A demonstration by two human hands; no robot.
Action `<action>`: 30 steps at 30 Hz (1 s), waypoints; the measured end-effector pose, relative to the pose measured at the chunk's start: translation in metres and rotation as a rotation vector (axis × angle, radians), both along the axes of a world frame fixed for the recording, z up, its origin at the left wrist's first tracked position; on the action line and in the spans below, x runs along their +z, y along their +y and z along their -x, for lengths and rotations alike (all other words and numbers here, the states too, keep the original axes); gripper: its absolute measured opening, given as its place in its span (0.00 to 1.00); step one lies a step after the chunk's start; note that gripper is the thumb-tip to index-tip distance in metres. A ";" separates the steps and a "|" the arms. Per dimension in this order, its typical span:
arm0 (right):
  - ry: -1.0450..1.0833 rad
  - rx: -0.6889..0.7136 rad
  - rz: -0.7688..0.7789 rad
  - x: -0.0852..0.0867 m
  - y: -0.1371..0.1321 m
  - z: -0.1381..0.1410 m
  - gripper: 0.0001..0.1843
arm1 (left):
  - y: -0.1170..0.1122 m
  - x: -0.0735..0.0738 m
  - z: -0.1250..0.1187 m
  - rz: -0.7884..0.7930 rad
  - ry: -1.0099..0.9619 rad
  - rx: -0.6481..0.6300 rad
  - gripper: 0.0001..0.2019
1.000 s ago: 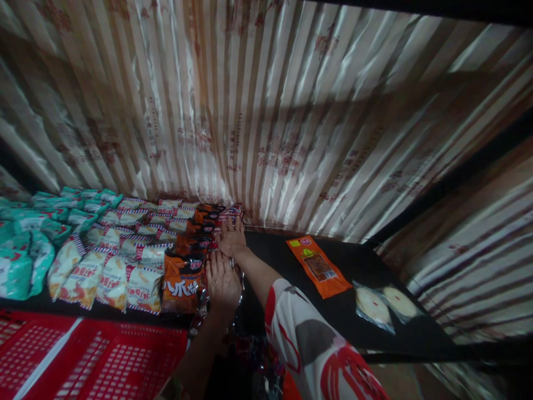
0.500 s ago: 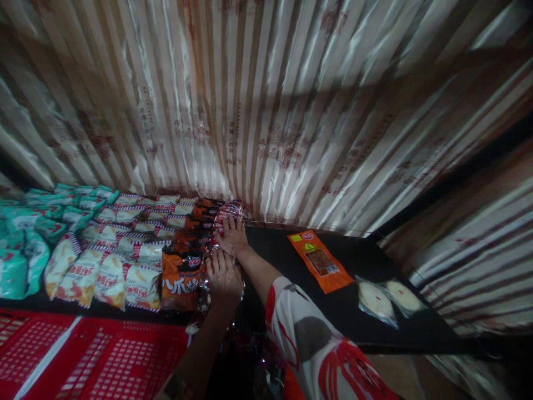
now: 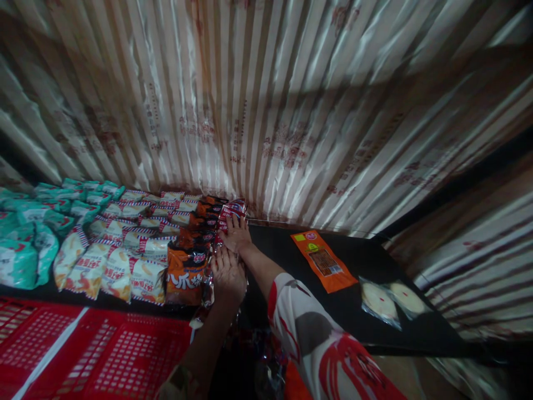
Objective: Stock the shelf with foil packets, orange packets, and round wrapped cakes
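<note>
A row of shiny dark red snack packets (image 3: 225, 215) runs from the wall toward me on the black tabletop. My right hand (image 3: 236, 234) lies on the far part of this row, fingers stretched out. Nearer to me, my left hand (image 3: 228, 275) presses flat on the same row, its fingers extended and its palm hiding the packets below. Right beside them on the left stand orange-and-black snack bags (image 3: 185, 275), lined up front to back. White snack bags (image 3: 144, 280) with striped edges form several rows farther left.
Teal bags (image 3: 19, 264) fill the far left. A red plastic basket (image 3: 137, 355) stands below the table's front edge. On the black table (image 3: 283, 250) to the right lie a flat orange packet (image 3: 325, 262) and clear-wrapped pale discs (image 3: 378, 300). Printed striped sheeting (image 3: 266, 111) covers the wall.
The camera view has shifted a little, so the goods sit slightly farther right in the picture. Both hands stay spread on the dark red packets, with hardly any movement.
</note>
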State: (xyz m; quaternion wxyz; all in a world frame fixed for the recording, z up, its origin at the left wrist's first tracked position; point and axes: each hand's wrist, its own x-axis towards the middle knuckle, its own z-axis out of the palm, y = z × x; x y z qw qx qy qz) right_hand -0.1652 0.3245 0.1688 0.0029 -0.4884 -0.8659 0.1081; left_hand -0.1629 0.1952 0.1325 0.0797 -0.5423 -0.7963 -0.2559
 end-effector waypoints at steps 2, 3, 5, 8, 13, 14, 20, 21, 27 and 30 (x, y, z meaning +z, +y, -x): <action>-0.021 0.007 -0.036 0.004 -0.002 0.002 0.40 | 0.000 0.001 0.000 -0.002 -0.017 0.007 0.24; -0.029 0.015 -0.062 0.006 -0.003 0.003 0.39 | -0.001 0.002 0.000 -0.004 -0.021 0.010 0.24; -0.039 0.036 -0.116 0.010 -0.006 0.006 0.37 | -0.002 0.004 0.000 -0.003 -0.018 0.010 0.24; -0.053 0.049 -0.160 0.014 -0.007 0.009 0.35 | -0.003 0.005 0.001 0.014 0.003 0.000 0.24; -0.048 0.065 -0.143 0.013 -0.001 0.010 0.32 | -0.003 0.001 0.000 -0.004 0.029 0.010 0.23; -0.042 0.060 -0.130 0.012 0.000 0.010 0.32 | -0.002 0.000 0.000 -0.016 0.030 0.015 0.23; -0.069 0.038 -0.061 0.008 0.004 0.011 0.33 | 0.000 -0.002 0.001 -0.053 0.012 0.014 0.22; -0.079 0.036 -0.058 0.007 0.004 0.012 0.33 | 0.000 -0.002 0.001 -0.047 0.008 0.015 0.22; -0.093 0.013 -0.026 0.006 0.005 0.013 0.32 | 0.000 -0.004 0.002 -0.042 0.010 0.025 0.22; -0.060 0.022 -0.026 0.006 0.005 0.011 0.31 | -0.001 -0.003 0.002 -0.048 0.014 0.028 0.22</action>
